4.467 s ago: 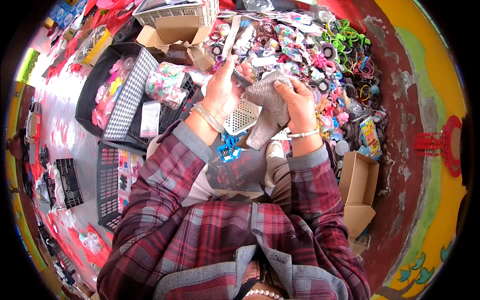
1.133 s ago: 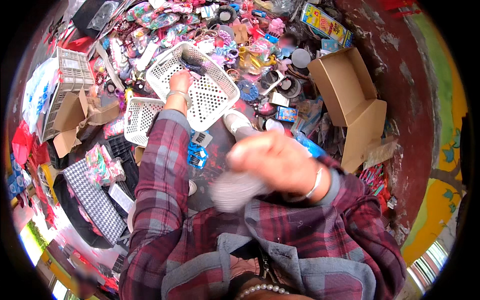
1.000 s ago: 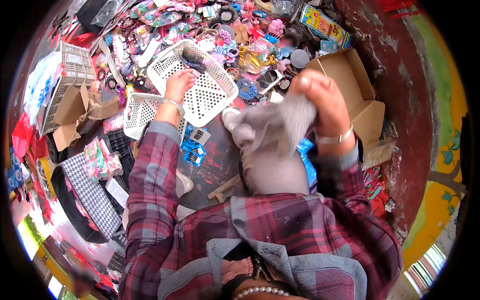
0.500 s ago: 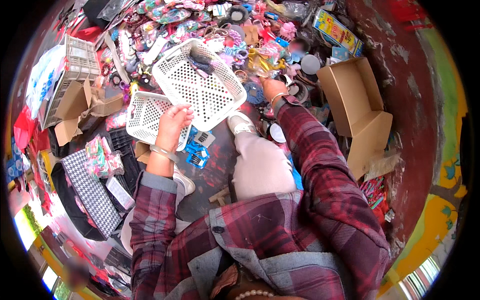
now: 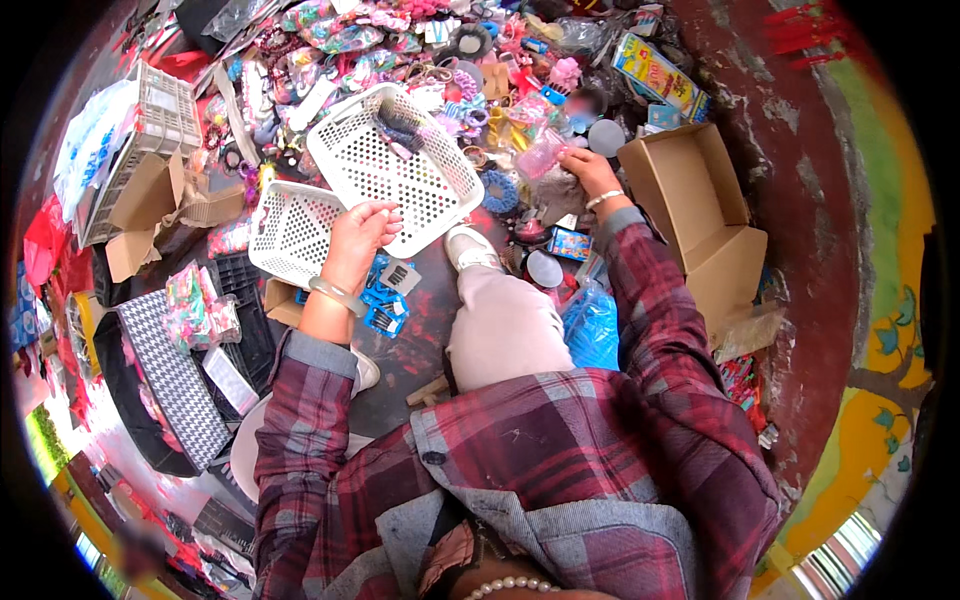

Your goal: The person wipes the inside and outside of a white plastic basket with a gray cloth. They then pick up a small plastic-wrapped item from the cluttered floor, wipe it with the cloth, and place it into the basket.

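Observation:
My right hand (image 5: pixel 592 172) is closed on the edge of a pink see-through packet (image 5: pixel 542 155), raised over the heap of small goods. My left hand (image 5: pixel 365 235) hangs above the place where two baskets meet, its fingers curled together and nothing visible in them. Beyond it stands a large white perforated basket (image 5: pixel 345 165) with a dark bundle (image 5: pixel 398 127) lying inside. A smaller white basket (image 5: pixel 290 225) is partly hidden by my left hand and wrist. Near my right hand lies a blue coiled ring (image 5: pixel 499 192).
A wide pile of hair accessories and packets (image 5: pixel 360 40) fills the far side. An open cardboard box (image 5: pixel 690 190) stands at the right. To the left are a torn carton (image 5: pixel 150 205), a grey crate (image 5: pixel 165 105) and a houndstooth-patterned case (image 5: pixel 175 380). Blue carded packs (image 5: pixel 385 310) lie below the baskets.
My right hand has moved right and now holds up the pink packet from the heap. My left hand has shifted slightly right, with its fingers still curled.

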Motion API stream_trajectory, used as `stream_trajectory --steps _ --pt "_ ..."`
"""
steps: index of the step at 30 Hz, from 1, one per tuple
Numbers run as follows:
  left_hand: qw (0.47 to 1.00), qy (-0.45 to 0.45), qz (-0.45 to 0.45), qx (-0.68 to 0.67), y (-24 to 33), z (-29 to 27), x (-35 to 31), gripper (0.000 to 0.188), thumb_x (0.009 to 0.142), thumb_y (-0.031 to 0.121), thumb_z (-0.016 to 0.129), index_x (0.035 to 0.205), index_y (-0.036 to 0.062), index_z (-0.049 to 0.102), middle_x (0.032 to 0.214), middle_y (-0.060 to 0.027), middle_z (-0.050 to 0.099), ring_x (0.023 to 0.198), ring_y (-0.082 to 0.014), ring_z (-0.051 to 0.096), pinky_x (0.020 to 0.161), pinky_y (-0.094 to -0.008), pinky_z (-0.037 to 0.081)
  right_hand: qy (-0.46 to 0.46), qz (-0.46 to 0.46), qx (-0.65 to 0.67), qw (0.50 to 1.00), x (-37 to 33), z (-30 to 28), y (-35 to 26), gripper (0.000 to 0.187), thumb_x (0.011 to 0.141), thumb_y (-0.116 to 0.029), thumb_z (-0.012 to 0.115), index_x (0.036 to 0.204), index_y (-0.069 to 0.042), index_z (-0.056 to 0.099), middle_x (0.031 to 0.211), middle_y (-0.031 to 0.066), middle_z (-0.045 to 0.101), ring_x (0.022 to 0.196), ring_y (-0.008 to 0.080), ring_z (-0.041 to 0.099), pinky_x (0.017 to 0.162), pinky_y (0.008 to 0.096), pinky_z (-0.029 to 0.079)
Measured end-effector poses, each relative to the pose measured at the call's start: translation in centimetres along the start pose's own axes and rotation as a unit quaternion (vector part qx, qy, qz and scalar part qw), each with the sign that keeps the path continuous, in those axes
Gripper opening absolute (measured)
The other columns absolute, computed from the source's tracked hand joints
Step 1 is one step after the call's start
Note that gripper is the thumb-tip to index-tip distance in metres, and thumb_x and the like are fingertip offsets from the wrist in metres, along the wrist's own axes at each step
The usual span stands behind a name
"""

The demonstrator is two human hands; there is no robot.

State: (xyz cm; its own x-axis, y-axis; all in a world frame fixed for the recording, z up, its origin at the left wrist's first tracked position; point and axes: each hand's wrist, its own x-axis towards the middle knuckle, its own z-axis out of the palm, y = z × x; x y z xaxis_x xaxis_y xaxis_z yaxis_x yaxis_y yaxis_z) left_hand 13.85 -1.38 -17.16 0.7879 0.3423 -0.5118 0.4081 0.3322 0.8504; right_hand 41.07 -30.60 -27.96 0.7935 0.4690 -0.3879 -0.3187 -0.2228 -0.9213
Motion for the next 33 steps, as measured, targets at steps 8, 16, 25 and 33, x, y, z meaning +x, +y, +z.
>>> stream_trajectory --steps 8,16,25,33 --pt "0.994 -0.080 0.068 0.026 5.1 4.2 -4.6 0.029 0.089 0.020 0.051 0.108 -0.0001 0.056 0.097 -0.0075 0.061 0.086 -0.0119 0.058 0.074 -0.0228 0.045 -0.111 0.024 0.239 0.964 -12.3 1.4 -13.4 0.020 0.081 -0.014 0.062 0.097 -0.002 0.061 0.087 0.0048 0.064 0.076 0.0138 0.062 0.069 0.0259 0.049" --pt "0.962 -0.126 0.244 -0.015 11.3 4.8 -12.6 0.032 0.086 0.020 0.058 0.112 0.0013 0.056 0.103 -0.0043 0.060 0.097 -0.0113 0.053 0.086 -0.0260 0.040 -0.281 0.028 0.165 0.945 -17.8 11.0 -21.7 0.016 0.081 -0.012 0.063 0.093 -0.002 0.063 0.084 0.0037 0.065 0.076 0.0118 0.061 0.068 0.0242 0.049" --pt "0.924 -0.050 0.232 -0.298 10.0 -2.8 -18.0 0.013 0.085 0.004 0.055 0.096 -0.0007 0.059 0.089 -0.0067 0.063 0.081 -0.0141 0.061 0.076 -0.0271 0.050 -0.339 -0.085 -0.032 0.936 -20.5 24.5 -25.5 0.019 0.083 -0.017 0.062 0.092 -0.001 0.065 0.091 0.0037 0.064 0.084 0.0094 0.057 0.076 0.0231 0.043" --pt "0.907 0.032 0.265 -0.326 8.8 -8.3 -18.2 0.016 0.082 0.003 0.057 0.098 0.0001 0.059 0.093 -0.0088 0.064 0.084 -0.0164 0.062 0.078 -0.0298 0.050 -0.401 -0.012 0.035 0.915 -22.2 31.7 -20.3 0.014 0.081 -0.013 0.064 0.087 0.000 0.064 0.078 0.0027 0.062 0.070 0.0093 0.056 0.066 0.0227 0.045"
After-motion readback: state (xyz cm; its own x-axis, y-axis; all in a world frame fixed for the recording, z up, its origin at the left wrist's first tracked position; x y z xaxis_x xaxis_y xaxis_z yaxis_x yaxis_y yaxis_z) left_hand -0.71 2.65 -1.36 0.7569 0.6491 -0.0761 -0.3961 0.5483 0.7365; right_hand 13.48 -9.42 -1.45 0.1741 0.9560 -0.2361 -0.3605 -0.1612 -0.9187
